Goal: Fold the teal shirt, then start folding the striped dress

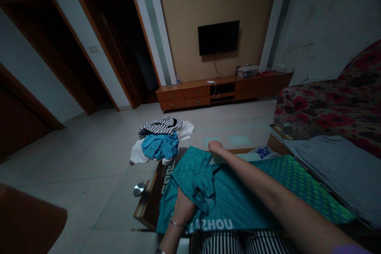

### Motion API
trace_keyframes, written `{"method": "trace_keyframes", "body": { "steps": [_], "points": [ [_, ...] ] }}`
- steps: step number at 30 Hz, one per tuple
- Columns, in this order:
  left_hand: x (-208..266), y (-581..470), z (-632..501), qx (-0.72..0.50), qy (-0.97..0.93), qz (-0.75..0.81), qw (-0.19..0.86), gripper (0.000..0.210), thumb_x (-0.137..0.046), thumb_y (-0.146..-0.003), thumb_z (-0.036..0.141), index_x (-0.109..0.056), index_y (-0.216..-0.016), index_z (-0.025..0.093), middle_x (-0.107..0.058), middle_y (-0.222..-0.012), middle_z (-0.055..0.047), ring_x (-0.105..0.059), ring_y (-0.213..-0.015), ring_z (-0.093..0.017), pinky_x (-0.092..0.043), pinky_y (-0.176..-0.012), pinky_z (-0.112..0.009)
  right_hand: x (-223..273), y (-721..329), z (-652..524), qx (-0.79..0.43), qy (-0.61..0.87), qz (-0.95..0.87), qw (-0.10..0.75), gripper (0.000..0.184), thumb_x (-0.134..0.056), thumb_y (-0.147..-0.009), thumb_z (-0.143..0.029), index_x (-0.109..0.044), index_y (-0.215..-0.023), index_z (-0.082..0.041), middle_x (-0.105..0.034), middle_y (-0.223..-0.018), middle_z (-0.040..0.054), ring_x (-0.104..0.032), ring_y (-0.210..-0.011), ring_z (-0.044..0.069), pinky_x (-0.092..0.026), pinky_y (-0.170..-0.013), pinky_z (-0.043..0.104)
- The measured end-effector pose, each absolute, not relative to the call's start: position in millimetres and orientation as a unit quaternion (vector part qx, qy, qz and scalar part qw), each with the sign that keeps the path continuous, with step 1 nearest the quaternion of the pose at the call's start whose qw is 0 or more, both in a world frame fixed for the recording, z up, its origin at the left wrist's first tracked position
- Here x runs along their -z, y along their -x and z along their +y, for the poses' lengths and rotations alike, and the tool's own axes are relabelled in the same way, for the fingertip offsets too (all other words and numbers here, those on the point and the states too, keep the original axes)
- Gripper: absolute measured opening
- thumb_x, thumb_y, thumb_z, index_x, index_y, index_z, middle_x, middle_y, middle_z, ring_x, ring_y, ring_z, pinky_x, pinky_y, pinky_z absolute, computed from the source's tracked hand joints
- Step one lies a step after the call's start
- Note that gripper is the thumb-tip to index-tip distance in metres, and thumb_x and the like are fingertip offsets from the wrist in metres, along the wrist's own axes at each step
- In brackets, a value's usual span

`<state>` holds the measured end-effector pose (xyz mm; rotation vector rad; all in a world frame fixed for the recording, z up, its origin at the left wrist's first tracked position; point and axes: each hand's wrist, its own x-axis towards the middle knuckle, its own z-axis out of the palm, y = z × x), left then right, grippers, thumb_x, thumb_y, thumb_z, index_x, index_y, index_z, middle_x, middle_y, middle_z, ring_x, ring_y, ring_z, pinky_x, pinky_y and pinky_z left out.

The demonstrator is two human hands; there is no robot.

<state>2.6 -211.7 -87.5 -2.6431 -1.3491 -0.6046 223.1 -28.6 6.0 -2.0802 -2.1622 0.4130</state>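
Note:
A teal T-shirt (238, 196) with white lettering and a green patterned part lies spread across a glass-topped coffee table (153, 196). Part of it is bunched and raised at the left end. My left hand (183, 206), with a bracelet at the wrist, reaches under this raised cloth, which hides its fingers. Past the far edge of the shirt, my right hand (214, 147) is closed in a pinch at the cloth's upper corner. Its fingertips are mostly turned away from view.
Striped, blue and white clothes (160, 139) lie heaped beyond the table's left end. Folded grey cloth (336, 162) lies at the right, by a floral sofa (327, 103). A brown rounded seat or stool (29, 218) stands at lower left. A low cabinet (196, 97) lines the far wall.

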Motion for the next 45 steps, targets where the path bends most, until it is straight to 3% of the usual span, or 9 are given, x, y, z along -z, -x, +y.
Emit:
{"method": "trace_keyframes", "body": {
  "steps": [5,9,14,22,24,27,38,41,45],
  "points": [
    [89,-2,-212,0.199,0.87,-0.448,0.055,0.057,-0.048,-0.089,0.031,-0.038,-0.144,0.015,-0.046,-0.143,-0.014,-0.041,-0.132,-0.027,-0.028,-0.114,-0.049,-1,-191,-36,-0.145,0.585,-0.797,0.038,0.026,-0.052,-0.091,-0.028,-0.065,-0.108,-0.012,-0.064,-0.113,0.0152,-0.06,-0.105,0.022,-0.047,-0.09,0.035],
    [88,-3,-212,0.19,0.871,-0.449,0.056,0.055,-0.048,-0.09,0.032,-0.041,-0.142,0.016,-0.047,-0.142,-0.015,-0.043,-0.131,-0.028,-0.029,-0.113,-0.05,16,-164,-46,-0.158,0.476,-0.863,0.06,0.03,-0.054,-0.089,-0.027,-0.063,-0.116,-0.019,-0.062,-0.121,0.0111,-0.057,-0.111,0.02,-0.043,-0.094,0.03],
    [80,-8,-213,0.194,0.872,-0.446,0.05,0.054,-0.05,-0.088,0.032,-0.044,-0.14,0.018,-0.052,-0.138,-0.014,-0.046,-0.129,-0.026,-0.027,-0.114,-0.048,26,-158,-45,-0.161,0.416,-0.891,0.083,0.028,-0.051,-0.089,-0.019,-0.063,-0.113,-0.01,-0.058,-0.122,0.017,-0.053,-0.113,0.022,-0.04,-0.097,0.034],
    [75,-9,-213,0.193,0.863,-0.467,0.011,0.051,-0.046,-0.092,0.037,-0.045,-0.138,0.016,-0.054,-0.134,-0.014,-0.045,-0.128,-0.025,-0.028,-0.112,-0.047,-5,-194,-121,-0.195,0.253,-0.942,0.105,0.039,-0.066,-0.081,-0.038,-0.062,-0.114,-0.018,-0.061,-0.11,0.0082,-0.055,-0.101,0.019,-0.043,-0.085,0.027],
    [75,-8,-213,0.193,0.869,-0.455,-0.004,0.051,-0.046,-0.091,0.038,-0.048,-0.136,0.015,-0.055,-0.133,-0.016,-0.045,-0.127,-0.026,-0.031,-0.11,-0.049,-4,-198,-146,-0.154,0.214,-0.96,0.093,0.049,-0.071,-0.075,-0.033,-0.059,-0.12,-0.019,-0.058,-0.113,0.0104,-0.053,-0.103,0.022,-0.043,-0.084,0.031],
    [75,-6,-213,0.188,0.88,-0.434,-0.027,0.046,-0.043,-0.091,0.036,-0.051,-0.133,0.017,-0.057,-0.131,-0.015,-0.048,-0.125,-0.025,-0.031,-0.109,-0.049,0,-195,-166,-0.108,0.236,-0.963,0.07,0.034,-0.061,-0.077,-0.018,-0.062,-0.111,-0.017,-0.061,-0.104,0.0106,-0.054,-0.099,0.022,-0.042,-0.081,0.031],
    [70,-9,-218,0.219,0.847,-0.478,-0.079,0.045,-0.048,-0.089,0.031,-0.054,-0.131,0.017,-0.06,-0.127,-0.012,-0.052,-0.119,-0.024,-0.036,-0.107,-0.045,-60,-219,-179,-0.421,0.212,-0.874,0.117,0.026,-0.052,-0.086,-0.02,-0.064,-0.109,-0.017,-0.067,-0.092,0.0016,-0.061,-0.079,0.011,-0.045,-0.071,0.021],
    [75,-7,-218,0.221,0.857,-0.462,-0.054,0.046,-0.05,-0.087,0.027,-0.054,-0.131,0.016,-0.059,-0.13,-0.012,-0.048,-0.124,-0.025,-0.033,-0.11,-0.046,-49,-232,-184,-0.33,0.266,-0.897,0.127,0.024,-0.058,-0.083,-0.019,-0.064,-0.106,-0.017,-0.064,-0.1,0.0044,-0.058,-0.091,0.015,-0.044,-0.08,0.026],
    [84,-3,-217,0.199,0.874,-0.442,-0.031,0.045,-0.051,-0.085,0.026,-0.057,-0.129,0.017,-0.058,-0.131,-0.011,-0.047,-0.127,-0.025,-0.03,-0.112,-0.047,-11,-230,-197,-0.157,0.34,-0.921,0.109,0.052,-0.073,-0.073,-0.028,-0.054,-0.121,-0.019,-0.055,-0.114,0.0107,-0.05,-0.104,0.023,-0.042,-0.084,0.035]
  ]
}}
